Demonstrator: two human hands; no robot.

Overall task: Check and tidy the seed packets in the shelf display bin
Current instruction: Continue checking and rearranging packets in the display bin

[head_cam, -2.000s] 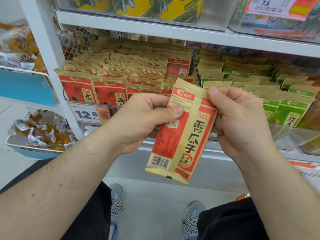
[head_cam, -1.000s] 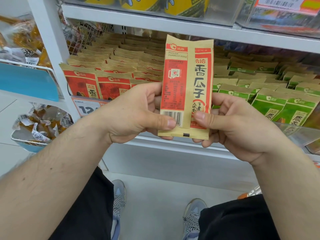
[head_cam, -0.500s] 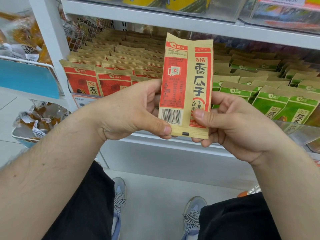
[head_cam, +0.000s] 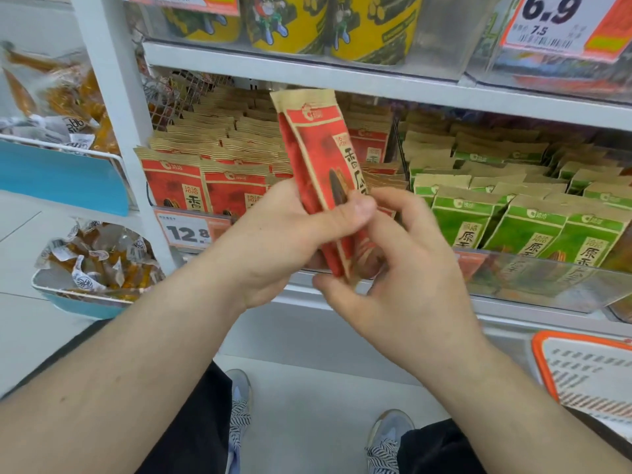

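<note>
I hold one red and tan seed packet [head_cam: 318, 155] upright in front of the shelf, its front face turned partly toward me. My left hand [head_cam: 290, 234] grips its lower half, with the thumb pressed across the front. My right hand [head_cam: 407, 265] touches the bottom edge with its thumb and fingertips, fingers loosely curled around it. Behind the packet, the display bin [head_cam: 191, 186] is packed with rows of matching red packets standing upright.
Green seed packets [head_cam: 513, 213] fill the neighbouring bin behind a clear front panel. A shelf with yellow tubs [head_cam: 372, 25] sits above. Orange snack packs [head_cam: 99, 261] lie in a blue-edged tray at left. An orange-rimmed basket [head_cam: 581, 367] is at lower right.
The packet has been turned from its back, with the barcode, to its front. My right hand slid down to the bottom edge. The view has shifted slightly upward.
</note>
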